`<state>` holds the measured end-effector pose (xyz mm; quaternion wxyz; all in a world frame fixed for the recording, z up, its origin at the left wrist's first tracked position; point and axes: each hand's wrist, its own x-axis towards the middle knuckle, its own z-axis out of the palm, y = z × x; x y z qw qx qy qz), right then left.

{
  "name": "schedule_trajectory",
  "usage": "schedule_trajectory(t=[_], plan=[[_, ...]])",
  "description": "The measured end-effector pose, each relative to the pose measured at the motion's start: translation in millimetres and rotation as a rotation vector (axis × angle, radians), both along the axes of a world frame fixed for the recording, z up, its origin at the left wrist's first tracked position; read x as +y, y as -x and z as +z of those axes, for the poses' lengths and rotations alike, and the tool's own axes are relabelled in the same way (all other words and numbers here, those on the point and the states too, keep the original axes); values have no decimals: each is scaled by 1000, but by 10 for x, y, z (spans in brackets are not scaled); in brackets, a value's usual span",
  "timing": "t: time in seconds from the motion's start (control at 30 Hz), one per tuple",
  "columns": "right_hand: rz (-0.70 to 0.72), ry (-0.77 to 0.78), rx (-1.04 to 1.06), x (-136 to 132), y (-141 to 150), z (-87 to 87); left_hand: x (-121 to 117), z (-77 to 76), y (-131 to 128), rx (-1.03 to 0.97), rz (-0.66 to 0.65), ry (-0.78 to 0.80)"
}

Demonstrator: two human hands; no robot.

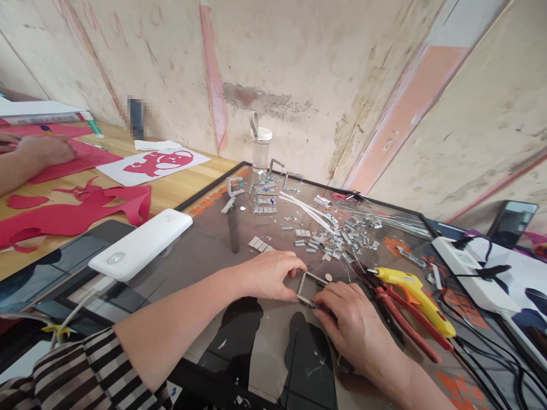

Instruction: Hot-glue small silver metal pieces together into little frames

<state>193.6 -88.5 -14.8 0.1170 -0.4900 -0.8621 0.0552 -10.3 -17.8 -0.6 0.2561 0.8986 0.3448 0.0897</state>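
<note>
A small grey rectangular frame (302, 283) lies just above the dark glass tabletop (273, 336), held between both hands. My left hand (273, 274) pinches its left side with thumb and fingers. On the opposite side, my right hand (348, 310) grips the same frame with curled fingers. Just beyond them spreads a pile of small grey pieces (337, 242), with a row of joined grey strips (260, 244) left of it. Several grey assembled pieces (265, 199) stand farther back. The underside of the frame is hidden.
A yellow glue gun (416, 296) and red-handled pliers (405, 324) lie at the right, near a white power strip (472, 273) with cables. A white power bank (143, 244) lies left. A lidded clear cup (260, 148) stands behind. Another person's hand (45, 154) rests on red paper (81, 159).
</note>
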Motion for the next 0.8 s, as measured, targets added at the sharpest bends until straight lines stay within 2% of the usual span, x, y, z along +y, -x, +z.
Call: schedule_trajectory(t=[0.8], plan=[[-12, 9, 4, -6, -12, 66, -3, -35, -17, -7, 5, -49]])
